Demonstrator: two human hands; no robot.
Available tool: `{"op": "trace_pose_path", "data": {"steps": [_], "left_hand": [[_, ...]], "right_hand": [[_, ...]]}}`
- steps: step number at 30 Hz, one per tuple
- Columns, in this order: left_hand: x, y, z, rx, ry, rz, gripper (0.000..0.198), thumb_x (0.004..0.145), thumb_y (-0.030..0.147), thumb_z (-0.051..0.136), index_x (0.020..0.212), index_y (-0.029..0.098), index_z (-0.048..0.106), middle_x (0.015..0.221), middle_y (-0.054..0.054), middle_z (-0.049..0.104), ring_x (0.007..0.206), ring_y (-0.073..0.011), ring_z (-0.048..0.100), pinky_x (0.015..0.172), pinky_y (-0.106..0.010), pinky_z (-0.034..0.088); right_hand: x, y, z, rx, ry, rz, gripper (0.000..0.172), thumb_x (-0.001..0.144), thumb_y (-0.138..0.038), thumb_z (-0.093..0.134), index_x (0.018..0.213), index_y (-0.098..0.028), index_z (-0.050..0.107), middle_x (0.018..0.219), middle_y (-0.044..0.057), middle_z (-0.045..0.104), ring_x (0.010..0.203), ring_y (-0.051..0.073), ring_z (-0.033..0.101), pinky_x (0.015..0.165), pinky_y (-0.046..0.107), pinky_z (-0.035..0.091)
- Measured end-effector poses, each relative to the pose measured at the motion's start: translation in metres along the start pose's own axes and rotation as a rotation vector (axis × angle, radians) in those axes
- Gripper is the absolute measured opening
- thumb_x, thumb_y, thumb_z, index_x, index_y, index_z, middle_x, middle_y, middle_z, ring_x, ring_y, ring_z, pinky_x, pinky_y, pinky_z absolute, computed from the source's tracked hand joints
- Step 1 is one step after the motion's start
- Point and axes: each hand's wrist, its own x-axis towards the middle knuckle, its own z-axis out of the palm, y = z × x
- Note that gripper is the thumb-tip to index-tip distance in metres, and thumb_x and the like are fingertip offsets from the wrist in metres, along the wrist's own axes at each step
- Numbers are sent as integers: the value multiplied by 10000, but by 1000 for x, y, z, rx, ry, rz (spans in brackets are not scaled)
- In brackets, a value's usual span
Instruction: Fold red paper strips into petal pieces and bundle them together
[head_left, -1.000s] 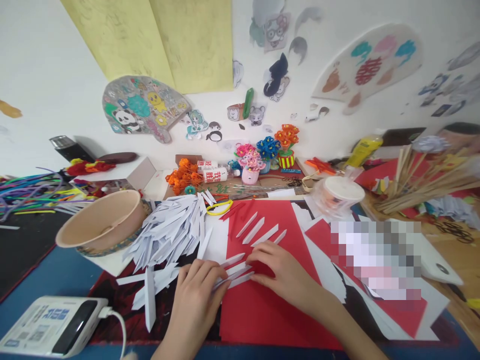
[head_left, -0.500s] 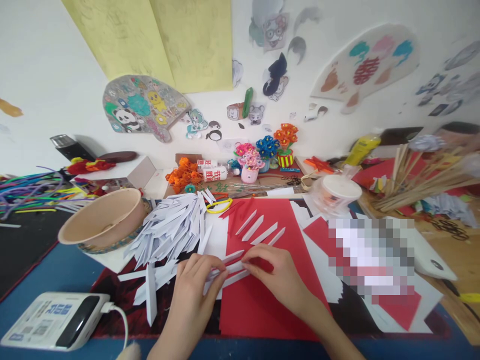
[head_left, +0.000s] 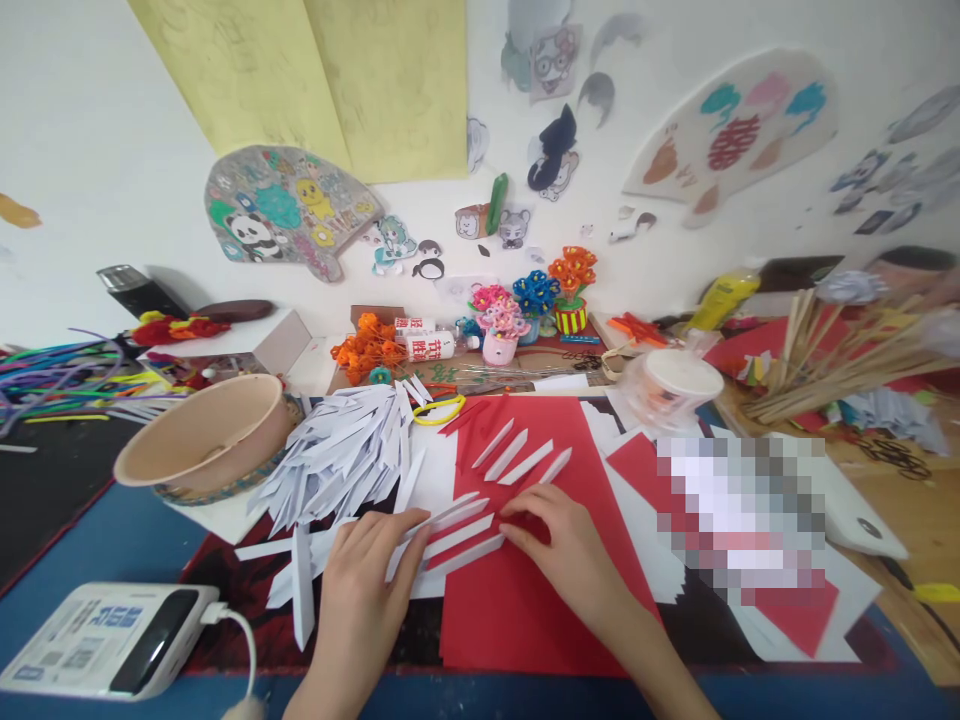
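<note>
On the red paper sheet [head_left: 540,610] lie several folded white strips in two groups. My left hand [head_left: 375,570] is at the left ends of the nearer strips [head_left: 459,536], thumb and fingertips close around a strip's end. Just right of the same strips is my right hand [head_left: 562,545], its thumb and index finger curved toward each other near their right tips; whether it touches one cannot be made out. The farther group of strips [head_left: 525,462] lies beyond my right hand. Left of the red sheet is a heap of folded white papers [head_left: 345,450].
A beige bowl [head_left: 202,435] and a white power bank [head_left: 109,640] with a cable are at the left. Yellow-handled scissors [head_left: 439,410] lie behind. Craft flowers [head_left: 501,325] stand by the wall; a lidded tub [head_left: 682,385] and wooden sticks [head_left: 832,370] are at the right.
My left hand has moved slightly left, and my right hand slightly right, widening the gap between them. More of the nearer strips shows, and their positions have shifted a little.
</note>
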Motion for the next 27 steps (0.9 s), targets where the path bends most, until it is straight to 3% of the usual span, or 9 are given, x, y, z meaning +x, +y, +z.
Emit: {"op": "trace_pose_path", "data": {"steps": [4, 8, 20, 27], "left_hand": [[-7, 2, 4, -154, -17, -98, 102, 944, 264, 553, 913, 224, 642, 821, 5, 705, 738, -169, 637, 698, -291, 454], [-14, 9, 8, -236, -71, -80, 80, 932, 244, 563, 919, 230, 641, 831, 8, 687, 755, -166, 618, 702, -276, 459], [-13, 9, 14, -226, -115, -126, 74, 945, 238, 549, 953, 239, 623, 870, 6, 670, 805, -180, 594, 729, -286, 442], [-8, 11, 12, -152, -149, -52, 133, 966, 250, 503, 949, 216, 630, 861, -18, 683, 783, -185, 610, 717, -305, 437]], "right_hand": [[-4, 5, 5, -57, -52, -53, 62, 891, -202, 634, 914, -215, 690, 978, 70, 660, 928, 238, 636, 824, 377, 541], [-3, -2, 4, -36, -87, -22, 63, 897, -166, 627, 863, -199, 668, 954, 56, 637, 921, 214, 617, 834, 343, 521], [-12, -4, 1, 15, -82, 12, 71, 879, -143, 652, 845, -204, 664, 950, 46, 632, 932, 219, 598, 838, 341, 495], [-18, -3, 1, 46, -45, -5, 93, 885, -132, 633, 842, -204, 672, 927, 49, 639, 902, 218, 606, 805, 333, 507]]}}
